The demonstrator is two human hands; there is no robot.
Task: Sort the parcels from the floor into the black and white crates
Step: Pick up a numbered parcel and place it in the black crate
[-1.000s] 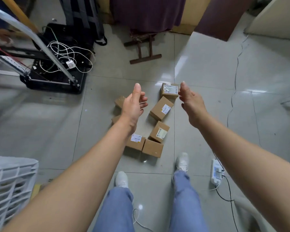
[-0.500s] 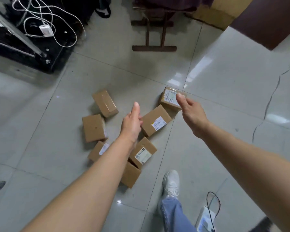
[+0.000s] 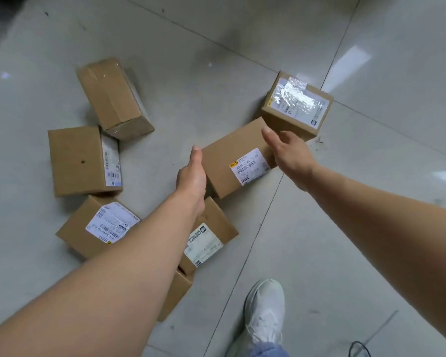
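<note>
Since seven parcels (image 3: 77, 161) lay on the floor (image 3: 216, 60) and neither crate was in view, the sorting looked barely begun, with nearly all of it left to do. The middle parcel (image 3: 232, 161) sat label up with a hand on either side. The left hand (image 3: 192, 176) was at its left edge, fingers straight and gripping nothing. The right hand (image 3: 289, 153) was at its right edge, fingers loosely spread and empty, between it and the taped parcel (image 3: 296, 106) just beyond. Five others lay to its left and nearer side. Whether either hand touched it could not be told.
</note>
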